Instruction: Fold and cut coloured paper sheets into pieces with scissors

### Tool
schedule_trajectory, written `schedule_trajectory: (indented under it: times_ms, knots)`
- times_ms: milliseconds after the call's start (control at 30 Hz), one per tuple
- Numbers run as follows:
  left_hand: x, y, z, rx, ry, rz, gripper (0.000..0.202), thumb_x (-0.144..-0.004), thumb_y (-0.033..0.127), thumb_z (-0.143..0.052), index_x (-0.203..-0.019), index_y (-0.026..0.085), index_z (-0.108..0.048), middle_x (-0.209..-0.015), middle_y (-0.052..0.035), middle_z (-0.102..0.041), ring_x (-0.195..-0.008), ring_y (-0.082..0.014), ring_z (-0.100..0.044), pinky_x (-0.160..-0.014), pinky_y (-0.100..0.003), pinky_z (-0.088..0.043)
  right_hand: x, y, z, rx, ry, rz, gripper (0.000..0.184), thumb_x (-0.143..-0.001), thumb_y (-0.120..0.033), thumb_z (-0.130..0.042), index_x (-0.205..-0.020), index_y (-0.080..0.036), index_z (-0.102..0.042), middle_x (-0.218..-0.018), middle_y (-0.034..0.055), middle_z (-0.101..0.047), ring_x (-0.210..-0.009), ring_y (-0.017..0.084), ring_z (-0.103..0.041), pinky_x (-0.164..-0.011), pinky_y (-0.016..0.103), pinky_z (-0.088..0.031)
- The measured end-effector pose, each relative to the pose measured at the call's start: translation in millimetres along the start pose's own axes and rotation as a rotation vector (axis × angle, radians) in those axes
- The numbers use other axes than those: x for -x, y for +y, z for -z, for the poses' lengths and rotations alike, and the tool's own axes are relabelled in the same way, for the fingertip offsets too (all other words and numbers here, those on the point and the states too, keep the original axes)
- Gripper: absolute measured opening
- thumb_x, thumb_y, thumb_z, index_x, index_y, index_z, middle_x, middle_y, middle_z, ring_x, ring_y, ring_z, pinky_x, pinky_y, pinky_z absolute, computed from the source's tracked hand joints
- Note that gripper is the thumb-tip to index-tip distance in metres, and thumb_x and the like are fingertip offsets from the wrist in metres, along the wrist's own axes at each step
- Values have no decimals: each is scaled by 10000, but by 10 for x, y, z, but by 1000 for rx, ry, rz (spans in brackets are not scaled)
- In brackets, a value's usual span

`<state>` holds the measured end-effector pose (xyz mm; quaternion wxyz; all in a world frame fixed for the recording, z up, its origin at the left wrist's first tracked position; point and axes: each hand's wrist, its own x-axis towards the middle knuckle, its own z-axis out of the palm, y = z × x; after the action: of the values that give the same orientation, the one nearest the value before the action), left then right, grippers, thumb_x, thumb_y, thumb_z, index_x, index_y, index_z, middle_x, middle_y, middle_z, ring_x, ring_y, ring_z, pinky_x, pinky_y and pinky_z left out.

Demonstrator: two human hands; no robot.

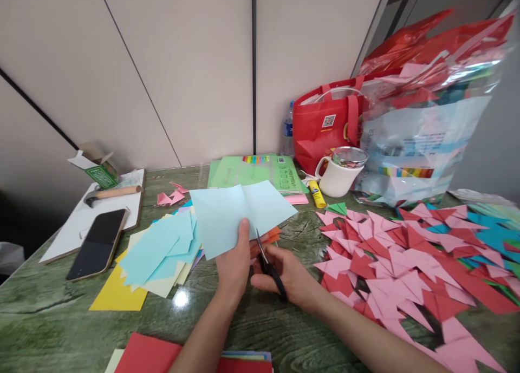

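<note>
My left hand (pixel 234 262) pinches the lower edge of a light blue paper sheet (pixel 238 213), holding it up above the green table (pixel 49 313). The sheet has a crease down its middle. My right hand (pixel 284 278) grips black-handled scissors (pixel 268 264), whose blades point up at the sheet's bottom edge beside my left thumb. A small orange paper scrap (pixel 274 234) shows just behind the blades.
A stack of blue and yellow sheets (pixel 156 254) lies to the left, with a phone (pixel 98 243), a hammer (pixel 111 193) and a small box (pixel 97 167). Folded pink and red shapes (pixel 398 259) cover the right. Behind are a mug (pixel 339 172), a glue stick (pixel 317 194), a red bag (pixel 325 124) and a plastic bag (pixel 422 140).
</note>
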<state>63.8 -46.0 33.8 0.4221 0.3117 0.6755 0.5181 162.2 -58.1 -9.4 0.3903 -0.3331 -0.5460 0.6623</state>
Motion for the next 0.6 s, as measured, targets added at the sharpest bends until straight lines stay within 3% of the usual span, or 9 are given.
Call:
schedule_trajectory:
  times_ms: [267, 400, 600]
  knots:
    - [-40, -59, -3, -107, 101, -110, 322, -714, 388, -549, -906, 143, -626, -735, -72, -674, -726, -201, -632, -723, -320, -476, -8, 7, 4, 4, 2, 9, 358, -623, -376, -700, -838, -138, -541, -617, -41, -452, -554, 91, -387, -510, 221, -308]
    - [-50, -69, -2, -91, 83, -120, 295, -721, 375, -544, -897, 155, -628, -813, -74, -677, -772, -194, -627, -763, -308, -466, -1, -4, -1, -5, 10, 9, 350, -630, -364, -698, -837, -127, -545, -630, -34, -460, -559, 90, -394, -516, 219, -317]
    - [-18, -29, -8, -78, 129, -102, 300, -700, 367, -571, -885, 137, -626, -773, -87, -673, -861, -211, -610, -797, -323, -455, -10, -2, -4, -10, 28, 0, 352, -618, -368, -704, -829, -128, -556, -624, -31, -470, -556, 91, -400, -511, 216, -330]
